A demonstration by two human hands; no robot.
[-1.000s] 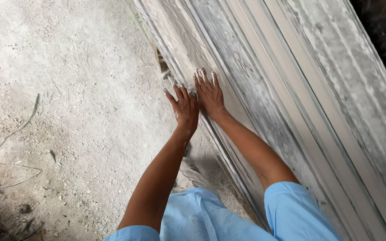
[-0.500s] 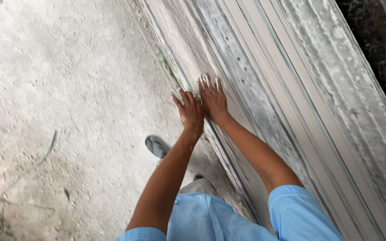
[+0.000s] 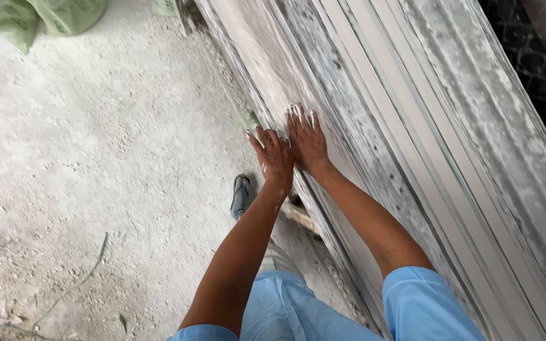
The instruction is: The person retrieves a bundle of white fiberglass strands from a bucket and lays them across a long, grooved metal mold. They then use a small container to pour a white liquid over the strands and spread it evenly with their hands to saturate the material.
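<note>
Several large grey-white stone slabs (image 3: 374,95) lean in a stack along the right side. My left hand (image 3: 275,155) lies flat on the face of the outermost slab, fingers apart. Right beside it, touching, my right hand (image 3: 306,137) presses flat on the same slab, fingertips dusted white. Neither hand holds anything. Both arms reach out of light blue sleeves. My shoe (image 3: 241,196) shows on the floor below the hands.
A dusty concrete floor (image 3: 96,158) fills the left. Green sacks (image 3: 39,16) lie at the top left. A wooden strip (image 3: 299,218) sits under the slabs' foot. Dark polished stone (image 3: 545,57) stands at the far right.
The view has moved forward along the slabs, bringing the green sacks into sight. My foot has stepped ahead. Both hands stay flat on the slab.
</note>
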